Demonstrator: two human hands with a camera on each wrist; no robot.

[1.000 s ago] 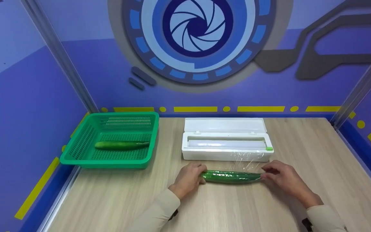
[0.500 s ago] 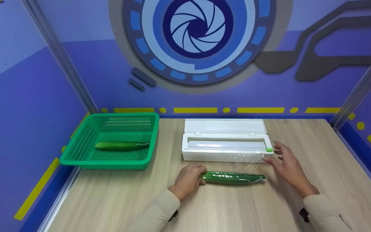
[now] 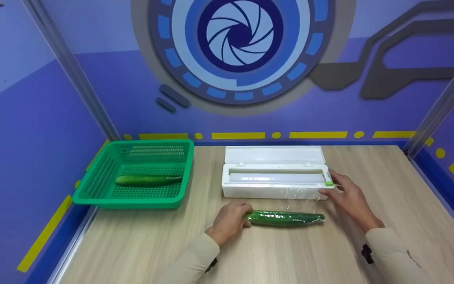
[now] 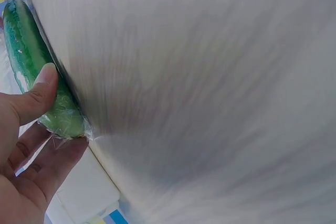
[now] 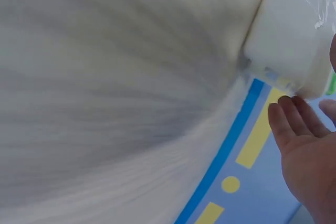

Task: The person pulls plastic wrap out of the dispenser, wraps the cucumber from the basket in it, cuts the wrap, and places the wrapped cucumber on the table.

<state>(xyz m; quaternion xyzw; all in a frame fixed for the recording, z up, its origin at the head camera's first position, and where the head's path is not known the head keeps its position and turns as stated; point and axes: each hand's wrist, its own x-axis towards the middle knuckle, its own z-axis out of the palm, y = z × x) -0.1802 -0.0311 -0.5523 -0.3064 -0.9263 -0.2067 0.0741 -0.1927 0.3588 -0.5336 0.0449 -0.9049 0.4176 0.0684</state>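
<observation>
A cucumber (image 3: 284, 217) wrapped in clear cling film lies on the table in the head view. My left hand (image 3: 231, 221) grips its left end; the left wrist view has the thumb on top of the cucumber (image 4: 29, 45) and fingers beneath. Behind it stands a white cling film dispenser (image 3: 276, 191), lid raised, a film roll (image 3: 276, 178) inside. Clear film (image 3: 302, 194) hangs over its front, towards the cucumber. My right hand (image 3: 349, 201) is at the dispenser's right end, beside the green slider (image 3: 328, 183). In the right wrist view its fingers are fairly straight, fingertips against the dispenser (image 5: 289, 40).
A green plastic basket (image 3: 132, 202) stands at the back left of the wooden table (image 3: 290, 256), with another cucumber (image 3: 148, 180) lying in it. Purple-blue panels (image 3: 105, 86) enclose the table at the back and both sides.
My right hand has let go of the cucumber's right tip and moved up to the dispenser's right end. My left hand stays on the cucumber.
</observation>
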